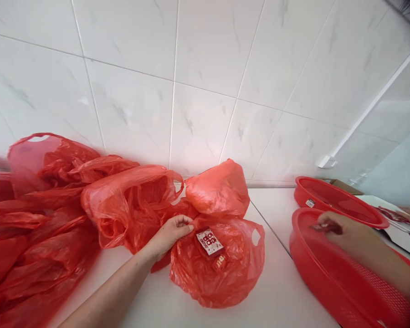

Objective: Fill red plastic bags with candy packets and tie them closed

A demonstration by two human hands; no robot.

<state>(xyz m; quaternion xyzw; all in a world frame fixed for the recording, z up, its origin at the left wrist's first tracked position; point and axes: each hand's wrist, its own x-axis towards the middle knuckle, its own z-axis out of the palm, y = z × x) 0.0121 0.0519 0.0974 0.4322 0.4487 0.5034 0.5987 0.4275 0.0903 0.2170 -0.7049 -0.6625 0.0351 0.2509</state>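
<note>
Pale marbled tiles back our white worktop (273, 296). Far left, we've crumpled red plastic bags (37, 237) heaped up. Now our left hand (176, 230), pinching the edge of a spread-open red plastic bag (212, 287): a white-and-red patterned packet (209, 241) and a smaller red packet (220, 263) are in, closing's not yet done. Rightmost, our right hand (335, 226) curls above a red perforated plastic basket (302, 243); whether it's gripping anything, we can't tell.

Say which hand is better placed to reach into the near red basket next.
Probably the right: the right hand is over the near red basket, while the left hand is at the edge of the open bag.
</note>
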